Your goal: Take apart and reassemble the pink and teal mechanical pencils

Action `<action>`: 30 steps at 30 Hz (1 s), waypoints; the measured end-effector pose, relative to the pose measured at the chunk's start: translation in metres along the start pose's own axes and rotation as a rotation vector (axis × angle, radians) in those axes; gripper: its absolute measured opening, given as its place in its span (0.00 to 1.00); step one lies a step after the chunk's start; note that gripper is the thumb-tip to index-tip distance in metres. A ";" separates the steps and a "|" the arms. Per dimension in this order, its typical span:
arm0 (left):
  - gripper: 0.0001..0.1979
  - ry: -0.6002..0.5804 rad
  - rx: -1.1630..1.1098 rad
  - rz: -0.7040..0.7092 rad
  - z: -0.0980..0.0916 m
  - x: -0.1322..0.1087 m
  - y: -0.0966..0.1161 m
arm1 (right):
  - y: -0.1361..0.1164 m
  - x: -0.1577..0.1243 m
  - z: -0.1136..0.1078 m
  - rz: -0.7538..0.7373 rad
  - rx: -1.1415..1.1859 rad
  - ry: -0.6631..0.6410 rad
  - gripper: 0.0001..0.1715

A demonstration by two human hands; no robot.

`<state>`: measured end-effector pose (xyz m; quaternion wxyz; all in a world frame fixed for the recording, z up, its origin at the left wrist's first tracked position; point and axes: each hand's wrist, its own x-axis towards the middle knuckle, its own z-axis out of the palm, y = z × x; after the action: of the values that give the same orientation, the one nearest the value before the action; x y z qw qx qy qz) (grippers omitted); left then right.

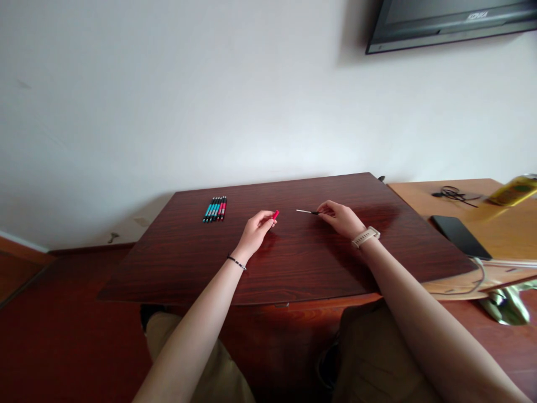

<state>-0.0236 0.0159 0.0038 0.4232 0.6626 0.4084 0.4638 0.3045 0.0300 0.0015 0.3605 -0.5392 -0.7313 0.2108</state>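
Observation:
My left hand point(257, 228) is closed around a short red pen barrel point(276, 215), which pokes up past the thumb and fingertips. Opposite it, over the table's middle, my right hand point(339, 217) pinches the black part of a pen, and a thin white refill point(304, 211) sticks out of it toward the left. A gap separates the refill tip from the red barrel. To the left of my left hand, several pens point(215, 209) with blue or red barrels and black ends lie side by side in a row.
The dark wooden table point(188, 263) stands against a white wall. On a lighter desk point(419, 196) at the right lie a black phone point(460, 237), a coiled black cable point(455, 193) and a yellow can point(514, 191). A television point(453, 25) hangs above.

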 end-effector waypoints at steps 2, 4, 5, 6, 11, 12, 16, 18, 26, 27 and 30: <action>0.15 -0.005 0.018 0.017 0.000 0.000 0.000 | -0.012 -0.002 0.001 -0.046 0.108 0.014 0.09; 0.15 -0.012 0.044 0.036 0.000 0.000 -0.001 | -0.024 -0.003 0.003 -0.096 0.152 0.027 0.10; 0.15 -0.015 0.060 0.044 0.000 0.000 -0.002 | -0.030 -0.003 0.004 -0.117 0.163 0.032 0.11; 0.15 -0.018 0.074 0.052 0.000 0.000 -0.002 | -0.034 -0.003 0.005 -0.134 0.170 0.038 0.11; 0.15 -0.028 0.113 0.066 -0.001 0.000 -0.004 | -0.043 -0.003 0.009 -0.162 0.156 0.059 0.11; 0.15 -0.027 0.121 0.065 -0.001 0.000 -0.004 | -0.043 -0.004 0.009 -0.166 0.139 0.057 0.10; 0.15 -0.028 0.148 0.074 -0.001 0.000 -0.004 | -0.044 -0.005 0.008 -0.193 0.068 0.052 0.10; 0.15 -0.033 0.152 0.086 0.000 0.000 -0.003 | -0.045 -0.005 0.008 -0.206 0.044 0.058 0.10; 0.12 -0.082 0.235 0.153 0.001 -0.004 0.006 | -0.053 -0.007 0.009 -0.317 -0.027 0.036 0.09; 0.12 -0.101 0.246 0.163 0.002 -0.004 0.008 | -0.055 -0.007 0.010 -0.336 -0.022 0.028 0.09; 0.12 -0.152 0.254 0.178 0.003 -0.005 0.011 | -0.060 -0.009 0.016 -0.387 -0.011 -0.003 0.08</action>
<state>-0.0205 0.0070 0.0123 0.3229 0.7774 0.3703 0.3928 0.2554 0.0030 0.0302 0.3902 -0.3902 -0.8231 0.1345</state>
